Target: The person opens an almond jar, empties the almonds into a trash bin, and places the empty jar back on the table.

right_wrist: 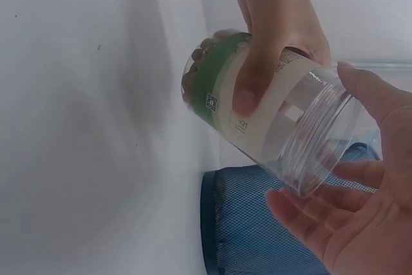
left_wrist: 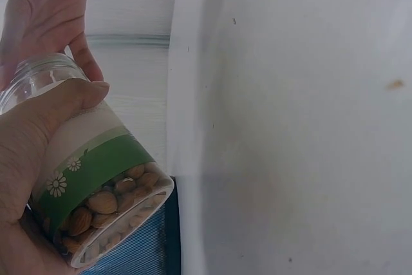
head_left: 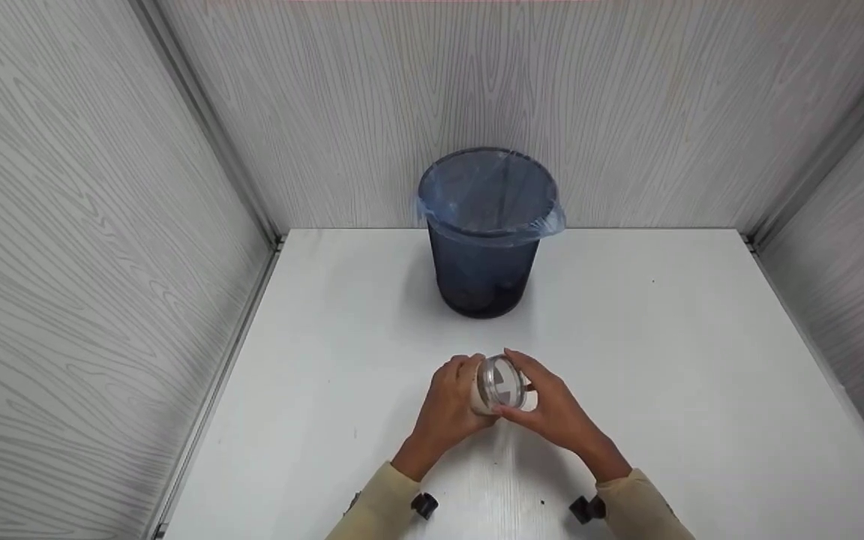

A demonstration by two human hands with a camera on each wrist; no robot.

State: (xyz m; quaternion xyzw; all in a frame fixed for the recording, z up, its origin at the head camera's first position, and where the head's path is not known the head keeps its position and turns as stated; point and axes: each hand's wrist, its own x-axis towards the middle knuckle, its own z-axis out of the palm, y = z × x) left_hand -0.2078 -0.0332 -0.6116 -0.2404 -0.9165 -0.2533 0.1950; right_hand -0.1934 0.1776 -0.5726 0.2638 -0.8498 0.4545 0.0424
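Note:
A clear jar of almonds [left_wrist: 103,159] with a white and green flowered label is tilted above the table, its base toward the far side. My left hand [head_left: 448,401] grips the jar's body, with the thumb laid across the label in the left wrist view. Around the jar's clear threaded top end [right_wrist: 322,133] curve the thumb and fingers of my right hand [right_wrist: 367,223], at its rim. Whether a clear lid sits on that end, I cannot tell. The almonds lie in the base end.
Beyond the hands stands a dark mesh waste bin [head_left: 481,274], lined with a thin blue bag [head_left: 552,221], near the back wall. The white table [head_left: 312,337] is bounded by pale wood-grain panels [head_left: 102,225] at left, back and right.

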